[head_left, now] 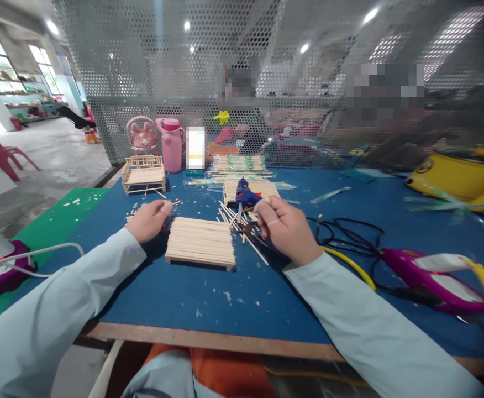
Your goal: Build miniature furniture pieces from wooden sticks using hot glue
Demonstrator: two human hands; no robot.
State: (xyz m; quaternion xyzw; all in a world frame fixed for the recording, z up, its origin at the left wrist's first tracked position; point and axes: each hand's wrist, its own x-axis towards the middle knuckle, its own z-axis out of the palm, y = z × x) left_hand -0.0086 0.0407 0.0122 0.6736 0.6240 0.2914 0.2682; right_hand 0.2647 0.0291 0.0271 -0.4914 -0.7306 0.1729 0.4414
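My left hand (148, 221) is closed in a pinch beside the far left corner of a small slatted platform of wooden sticks (200, 241). Anything between its fingertips is too small to make out. My right hand (287, 228), also closed, is to the right of the platform, with pale covers on its fingertips. A blue glue gun (247, 194) reaches right up to these fingers; whether they grip it I cannot tell. Beneath it, a dark plier-like tool (248, 228) lies among loose wooden sticks (259, 253). A second stick panel (230, 192) is partly hidden behind the glue gun.
A small stick-built bench (145, 176) stands at the back left, near a pink bottle (172, 146). Bundled sticks (238, 163) lie by the mesh screen (142, 66). Black cables (350, 235) and a purple power strip (436, 279) occupy the right side. Another person is behind the mesh.
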